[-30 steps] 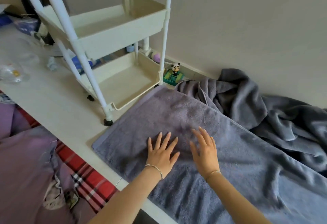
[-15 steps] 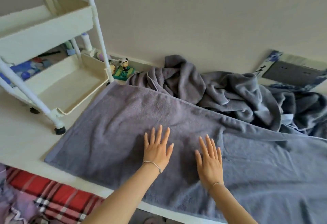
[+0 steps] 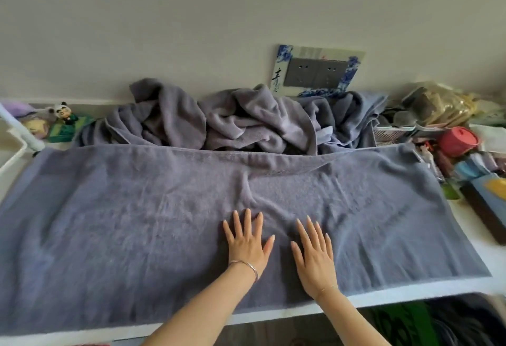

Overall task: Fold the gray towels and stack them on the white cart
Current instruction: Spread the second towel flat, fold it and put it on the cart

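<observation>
A large gray towel (image 3: 131, 222) lies spread flat across the white table, reaching from the left edge almost to the right. My left hand (image 3: 247, 245) and my right hand (image 3: 315, 255) press flat on its middle near the front edge, fingers straight and spread, side by side. A small crease runs up the cloth just above my hands. Behind the spread towel, a heap of crumpled gray towels (image 3: 241, 118) sits against the wall. Only a corner of the white cart (image 3: 16, 137) shows at the far left edge.
A panda figurine (image 3: 64, 115) stands at the back left beside the cart. A grey wall socket (image 3: 317, 72) in a blue-patterned frame is above the heap. Clutter fills the right end: bags (image 3: 443, 105), a red round container (image 3: 458, 140), a dark box (image 3: 490, 203).
The view has swung to the right, so the cart has slid almost out of sight and the right end of the table has appeared. Both hands have slid right along the towel, still flat.
</observation>
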A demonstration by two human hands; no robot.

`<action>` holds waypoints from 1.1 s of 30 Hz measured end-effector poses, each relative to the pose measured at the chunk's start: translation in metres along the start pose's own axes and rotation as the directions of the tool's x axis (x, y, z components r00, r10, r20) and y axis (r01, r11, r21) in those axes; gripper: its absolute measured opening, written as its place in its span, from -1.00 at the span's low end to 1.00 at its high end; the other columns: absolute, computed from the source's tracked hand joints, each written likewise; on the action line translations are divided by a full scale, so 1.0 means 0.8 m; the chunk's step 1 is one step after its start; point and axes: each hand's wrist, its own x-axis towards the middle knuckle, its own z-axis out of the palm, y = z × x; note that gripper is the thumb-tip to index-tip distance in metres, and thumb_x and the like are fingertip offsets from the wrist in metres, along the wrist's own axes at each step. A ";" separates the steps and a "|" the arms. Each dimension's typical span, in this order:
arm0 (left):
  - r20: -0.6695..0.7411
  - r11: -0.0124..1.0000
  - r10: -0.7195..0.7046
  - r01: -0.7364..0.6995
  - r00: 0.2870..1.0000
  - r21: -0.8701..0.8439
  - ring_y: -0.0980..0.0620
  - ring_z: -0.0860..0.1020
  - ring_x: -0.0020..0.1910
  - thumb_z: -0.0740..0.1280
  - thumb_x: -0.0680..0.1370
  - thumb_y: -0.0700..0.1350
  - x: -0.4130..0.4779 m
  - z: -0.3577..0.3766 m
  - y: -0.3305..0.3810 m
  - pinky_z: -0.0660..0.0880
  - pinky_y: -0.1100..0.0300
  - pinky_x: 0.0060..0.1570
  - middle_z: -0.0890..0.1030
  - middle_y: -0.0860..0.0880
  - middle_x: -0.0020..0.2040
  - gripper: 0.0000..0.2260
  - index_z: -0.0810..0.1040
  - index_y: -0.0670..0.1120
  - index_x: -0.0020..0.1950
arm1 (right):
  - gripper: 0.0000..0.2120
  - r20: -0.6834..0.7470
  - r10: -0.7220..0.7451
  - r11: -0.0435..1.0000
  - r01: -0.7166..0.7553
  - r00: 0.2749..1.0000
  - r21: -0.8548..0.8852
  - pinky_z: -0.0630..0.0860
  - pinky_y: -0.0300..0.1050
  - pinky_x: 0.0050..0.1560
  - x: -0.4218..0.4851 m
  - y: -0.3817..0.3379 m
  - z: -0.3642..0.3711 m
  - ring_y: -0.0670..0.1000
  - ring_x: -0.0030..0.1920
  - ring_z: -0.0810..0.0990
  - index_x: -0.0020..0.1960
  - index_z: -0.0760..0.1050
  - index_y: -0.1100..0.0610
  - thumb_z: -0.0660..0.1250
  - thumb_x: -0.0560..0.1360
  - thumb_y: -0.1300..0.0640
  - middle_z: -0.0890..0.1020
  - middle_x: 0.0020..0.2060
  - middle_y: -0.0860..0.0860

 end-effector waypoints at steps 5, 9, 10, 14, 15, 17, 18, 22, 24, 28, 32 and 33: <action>0.048 0.995 0.082 -0.080 0.995 -0.054 -0.18 0.57 0.16 0.03 0.46 0.16 0.017 -0.008 0.081 0.48 -0.26 0.03 0.58 -0.12 0.21 -0.48 0.54 -0.02 0.26 | -0.38 -0.122 0.133 0.991 -0.134 0.984 0.000 -0.30 -0.13 0.46 0.027 0.101 -0.058 -0.02 0.53 -0.08 0.51 0.09 -0.04 -0.25 0.53 -0.25 0.03 0.52 -0.05; 0.075 0.987 0.154 -0.150 0.985 -0.059 -0.12 0.56 0.19 0.03 0.49 0.17 0.025 0.012 0.167 0.48 -0.21 0.06 0.55 -0.06 0.26 -0.51 0.46 0.01 0.32 | -0.51 -0.072 0.270 0.962 -0.271 0.960 -0.009 -0.25 -0.04 0.50 0.042 0.198 -0.093 0.02 0.53 -0.13 0.53 0.02 -0.03 -0.07 0.63 -0.11 -0.03 0.54 -0.02; 0.082 0.985 0.167 -0.162 0.983 -0.062 -0.11 0.55 0.20 0.02 0.50 0.17 0.027 0.014 0.182 0.47 -0.20 0.08 0.54 -0.05 0.27 -0.52 0.44 0.02 0.33 | -0.50 -0.048 0.288 0.957 -0.289 0.956 -0.010 -0.24 -0.02 0.51 0.042 0.217 -0.096 0.02 0.53 -0.13 0.54 0.00 -0.04 -0.06 0.63 -0.10 -0.04 0.54 -0.03; 0.052 0.991 0.133 -0.131 0.990 -0.038 -0.12 0.52 0.24 -0.19 0.62 0.16 0.042 0.031 0.230 0.44 -0.21 0.12 0.51 -0.07 0.31 -0.46 0.43 0.02 0.36 | -0.35 -0.013 0.257 0.964 -0.258 0.966 -0.072 -0.29 -0.06 0.48 0.026 0.277 -0.089 -0.04 0.52 -0.17 0.53 -0.11 -0.11 -0.30 0.50 -0.30 -0.09 0.53 -0.11; 0.032 0.993 0.118 -0.118 0.992 -0.021 -0.13 0.51 0.25 -0.20 0.61 0.16 0.046 0.035 0.243 0.42 -0.22 0.13 0.50 -0.08 0.32 -0.45 0.42 0.02 0.37 | -0.33 -0.021 0.240 0.967 -0.241 0.971 -0.078 -0.31 -0.07 0.47 0.021 0.289 -0.088 -0.07 0.51 -0.20 0.53 -0.13 -0.13 -0.34 0.47 -0.31 -0.11 0.51 -0.13; 0.006 0.993 0.117 -0.117 0.993 0.010 -0.15 0.47 0.29 -0.09 0.58 0.17 0.049 0.042 0.253 0.35 -0.24 0.18 0.48 -0.08 0.34 -0.49 0.41 0.02 0.38 | -0.35 -0.026 0.217 0.973 -0.219 0.976 -0.078 -0.34 -0.09 0.47 0.011 0.292 -0.087 -0.11 0.49 -0.26 0.51 -0.20 -0.15 -0.37 0.45 -0.32 -0.15 0.50 -0.15; 0.007 0.991 0.128 -0.129 0.992 0.023 -0.16 0.46 0.29 -0.04 0.55 0.18 0.051 0.044 0.262 0.33 -0.25 0.19 0.47 -0.09 0.34 -0.49 0.41 0.01 0.38 | -0.35 -0.031 0.215 0.974 -0.217 0.976 -0.070 -0.34 -0.09 0.47 0.007 0.296 -0.089 -0.11 0.48 -0.27 0.50 -0.21 -0.15 -0.37 0.45 -0.32 -0.16 0.50 -0.15; 0.000 0.990 0.129 -0.128 0.992 0.052 -0.19 0.47 0.28 0.01 0.51 0.17 0.064 0.046 0.275 0.36 -0.30 0.15 0.47 -0.10 0.34 -0.48 0.43 -0.01 0.37 | -0.34 -0.085 0.180 0.983 -0.176 0.980 0.045 -0.10 -0.03 0.49 0.015 0.311 -0.102 0.01 0.52 0.00 0.52 0.08 -0.06 -0.18 0.49 -0.30 0.07 0.52 -0.06; 0.006 0.994 0.106 -0.106 0.994 0.039 -0.19 0.48 0.27 -0.02 0.54 0.17 0.076 0.043 0.283 0.37 -0.29 0.14 0.48 -0.11 0.33 -0.49 0.43 0.00 0.37 | -0.45 -0.204 0.236 0.964 -0.203 0.950 0.170 0.10 0.04 0.45 0.040 0.333 -0.119 0.10 0.47 0.18 0.45 0.27 0.05 0.04 0.54 -0.18 0.23 0.48 0.03; -0.016 0.998 0.056 -0.056 0.998 0.039 -0.17 0.48 0.27 -0.23 0.61 0.17 0.103 0.043 0.295 0.38 -0.27 0.15 0.49 -0.10 0.33 -0.42 0.42 0.00 0.37 | -0.52 -0.298 0.418 0.889 -0.318 0.858 0.330 0.12 0.06 0.45 0.108 0.387 -0.157 0.15 0.46 0.20 0.42 0.28 0.19 0.23 0.56 0.04 0.27 0.45 0.14; -0.052 0.997 0.063 -0.061 0.997 0.048 -0.17 0.46 0.29 -0.07 0.57 0.16 0.118 0.051 0.303 0.36 -0.29 0.17 0.47 -0.10 0.35 -0.50 0.43 0.00 0.37 | -0.48 -0.175 0.554 0.772 -0.423 0.814 0.474 0.19 0.01 0.39 0.168 0.419 -0.188 0.17 0.39 0.30 0.43 0.27 0.23 0.23 0.56 -0.01 0.39 0.36 0.19; -0.065 0.996 0.072 -0.068 0.995 0.057 -0.17 0.46 0.30 -0.01 0.54 0.17 0.120 0.053 0.304 0.35 -0.28 0.19 0.46 -0.10 0.35 -0.50 0.43 0.00 0.37 | -0.50 -0.130 0.574 0.731 -0.434 0.808 0.527 0.25 0.00 0.34 0.182 0.425 -0.193 0.17 0.34 0.37 0.39 0.32 0.23 0.23 0.56 -0.03 0.45 0.31 0.19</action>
